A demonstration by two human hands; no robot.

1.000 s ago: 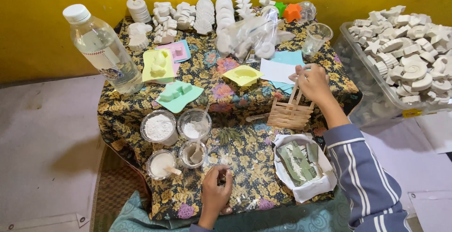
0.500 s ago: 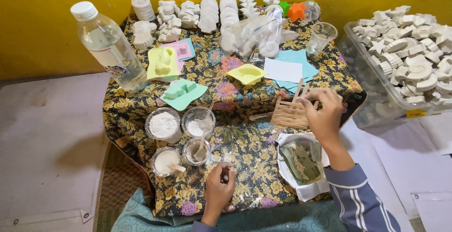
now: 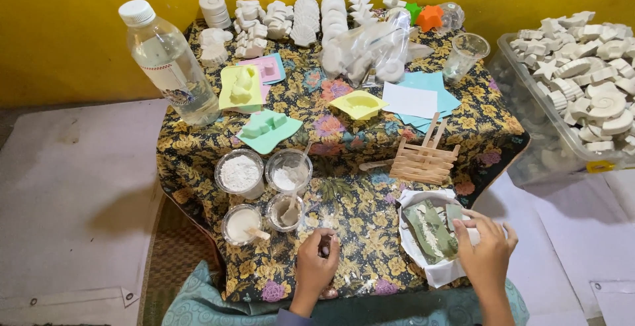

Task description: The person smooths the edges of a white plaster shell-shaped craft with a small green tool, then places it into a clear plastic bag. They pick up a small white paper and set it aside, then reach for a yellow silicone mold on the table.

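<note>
Now, right hand (image 3: 486,250) fingers spread on the white bowl (image 3: 423,260) of green mould pieces, left hand (image 3: 316,263) fingers curled loosely, pinching nothing visible, on the floral-clothed tabletop (image 3: 357,227).

left hand (image 3: 316,264): bare | right hand (image 3: 486,250): bare | no rings

A white bowl (image 3: 415,246) holding a green mould (image 3: 430,232) sits at the table's near-right edge.
</note>
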